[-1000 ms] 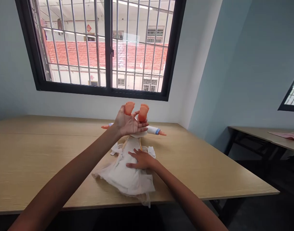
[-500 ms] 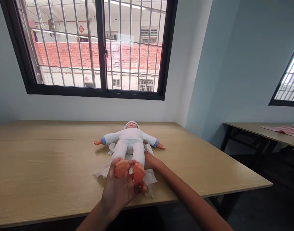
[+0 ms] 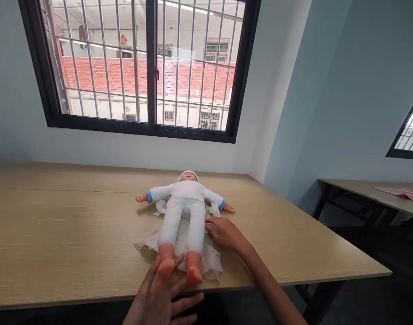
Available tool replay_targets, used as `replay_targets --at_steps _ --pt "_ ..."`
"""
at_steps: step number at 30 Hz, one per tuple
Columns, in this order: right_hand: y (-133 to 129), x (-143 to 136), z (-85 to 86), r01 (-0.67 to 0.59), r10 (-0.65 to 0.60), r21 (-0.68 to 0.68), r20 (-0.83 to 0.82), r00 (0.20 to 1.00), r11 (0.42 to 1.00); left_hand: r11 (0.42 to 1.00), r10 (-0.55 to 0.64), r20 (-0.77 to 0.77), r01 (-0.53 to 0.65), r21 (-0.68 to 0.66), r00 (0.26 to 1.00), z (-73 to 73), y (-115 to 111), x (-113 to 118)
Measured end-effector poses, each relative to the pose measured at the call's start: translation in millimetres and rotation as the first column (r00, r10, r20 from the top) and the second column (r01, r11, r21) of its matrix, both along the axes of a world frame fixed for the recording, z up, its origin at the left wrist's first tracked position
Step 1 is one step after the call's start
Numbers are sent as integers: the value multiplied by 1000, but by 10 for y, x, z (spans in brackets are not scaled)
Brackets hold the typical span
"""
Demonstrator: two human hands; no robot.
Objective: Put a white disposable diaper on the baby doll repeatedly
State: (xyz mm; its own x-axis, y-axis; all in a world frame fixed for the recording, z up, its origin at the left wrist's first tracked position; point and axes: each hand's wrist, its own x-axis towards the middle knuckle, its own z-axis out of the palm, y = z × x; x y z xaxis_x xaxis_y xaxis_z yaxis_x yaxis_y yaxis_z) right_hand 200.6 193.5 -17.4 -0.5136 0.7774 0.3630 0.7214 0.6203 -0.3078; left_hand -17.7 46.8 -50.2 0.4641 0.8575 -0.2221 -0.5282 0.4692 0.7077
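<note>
A baby doll (image 3: pixel 188 190) in a white suit with blue cuffs lies on its back on the table, head toward the window, arms spread. Under its hips and legs is a thin white diaper (image 3: pixel 211 257), spread out and crumpled. My left hand (image 3: pixel 167 291) is at the doll's feet by the front edge, fingers spread, touching the foot on the left. Beside the doll's right-side thigh, my right hand (image 3: pixel 223 231) rests over the diaper's edge; its fingertips are partly hidden at the leg.
The wooden table (image 3: pixel 74 234) reaches back to the wall beneath a barred window (image 3: pixel 152 67). Its front edge runs just below the doll's feet. Another table (image 3: pixel 358 187) with pink cloth (image 3: pixel 402 193) stands at the right.
The doll's legs have come down from a raised position onto the diaper and table. My left hand has loosened from the feet and spread its fingers. My right hand shows more beside the thigh.
</note>
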Motion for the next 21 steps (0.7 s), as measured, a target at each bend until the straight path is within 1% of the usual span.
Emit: replay_targets --at_steps 1,2,3,4,5,6,7,8,9,10,11,12,13,15,17,19,21 --pt "-91 34 26 47 -47 17 -12 999 999 999 27 -119 -23 36 993 -12 -53 -61" --pt "-185 53 52 75 -74 32 -29 997 997 996 63 -238 -46 77 969 -20 -96 -126" --pt "-278 51 77 83 -80 46 -55 995 996 992 96 -353 -60 112 931 -18 -125 -194" --pt "-365 29 102 79 -73 61 -94 993 995 986 137 -470 -73 152 872 -1 -133 -263" --pt "-444 -15 124 60 -50 74 -133 990 995 974 196 -595 -85 210 779 32 -117 -329" --pt "-510 -79 144 32 -17 85 -168 986 996 950 286 -705 -97 296 649 80 -77 -388" --pt "-564 -158 160 -3 22 94 -196 980 996 904 411 -772 -106 415 484 138 -13 -434" --pt "-605 -247 170 -44 65 102 -213 975 994 831 548 -773 -103 546 319 197 73 -465" --pt "-632 -341 173 -85 106 106 -216 971 991 743 667 -721 -95 662 187 251 176 -478" --pt "-647 -434 167 -121 140 104 -205 969 987 660 750 -652 -69 748 108 292 288 -471" --pt "-652 -518 152 -146 161 93 -178 971 985 606 794 -602 -32 795 84 319 401 -448" --pt "-647 -588 130 -160 169 72 -141 975 984 589 804 -587 13 808 92 330 509 -412" --pt "-635 -639 104 -163 166 40 -101 981 986 604 787 -606 55 795 115 329 605 -368" --pt "-592 -670 58 -148 147 -38 -44 988 988 672 714 -683 124 730 155 309 748 -288" --pt "-533 -603 50 -144 144 -94 -6 990 985 719 650 -743 189 669 160 301 829 -265" --pt "-464 -455 98 -165 172 -120 45 984 979 724 621 -769 266 636 151 332 874 -325" --pt "-383 -267 186 -208 224 -143 111 968 968 705 598 -784 358 612 163 405 905 -452"
